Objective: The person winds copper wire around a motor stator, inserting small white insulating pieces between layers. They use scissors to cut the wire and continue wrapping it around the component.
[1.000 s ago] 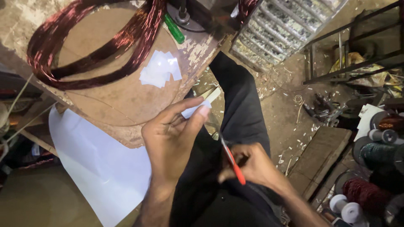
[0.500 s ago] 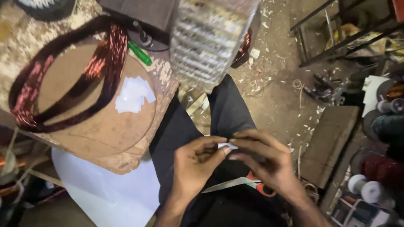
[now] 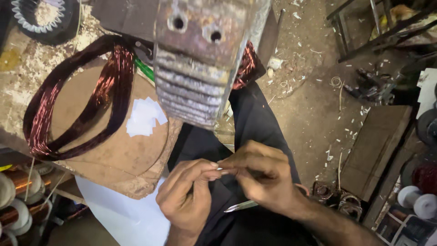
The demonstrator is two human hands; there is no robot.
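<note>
**2 Hands Pinch a Tiny White Strip**

The left hand [image 3: 189, 200] and the right hand [image 3: 261, 177] meet over the person's lap, in front of dark trousers [image 3: 255, 123]. There is not much room here. The edge of the brown workbench [image 3: 114, 155] sits just beside the left hand, and a big ribbed metal motor body [image 3: 200, 68] hangs over that edge, above both hands. To the right the dusty floor [image 3: 314, 105] is more open, with small white scraps on it.

Both hands pinch a small white strip [image 3: 221, 169] between their fingertips. It is very thin and mostly hidden (only a little bit peeks out), so its shape is hard to tell. The right hand also has scissors [image 3: 241, 206] tucked under it, with the shiny blade pointing left.

On the bench lies a loop of red-brown copper wire [image 3: 77, 114], and beside it a little pile of white paper pieces [image 3: 144, 117]. A large white sheet [image 3: 123, 214] lies below the bench edge, near the left hand.
</note>
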